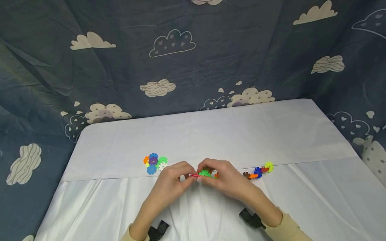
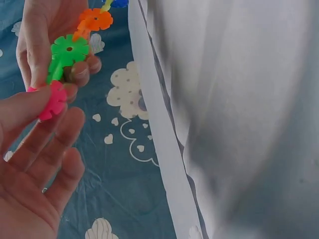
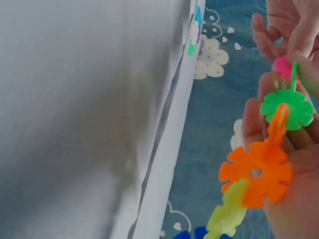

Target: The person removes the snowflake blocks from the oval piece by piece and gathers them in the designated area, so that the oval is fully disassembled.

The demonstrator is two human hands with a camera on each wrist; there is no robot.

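Observation:
My left hand (image 1: 172, 180) pinches a pink flower-shaped notched disc (image 2: 54, 102) between thumb and fingers. Meeting it from the right, my right hand (image 1: 230, 179) grips the green end of a chain of such discs, its thumb against an edge-on green disc (image 3: 294, 74). The pink disc lies up against this green end. Along the chain follow a flat green disc (image 3: 288, 109), an orange disc (image 3: 255, 173), a yellow disc (image 3: 228, 209) and a blue one. The right hand hides part of the chain in the head view.
Left of the hands, a small cluster of loose discs (image 1: 153, 160) lies on the white-covered table (image 1: 120, 144). The chain's far part, with brown, orange, blue, red and a yellow-green disc (image 1: 269, 166), stretches out to the right. A dark cloud-print cloth (image 1: 181, 73) hangs behind.

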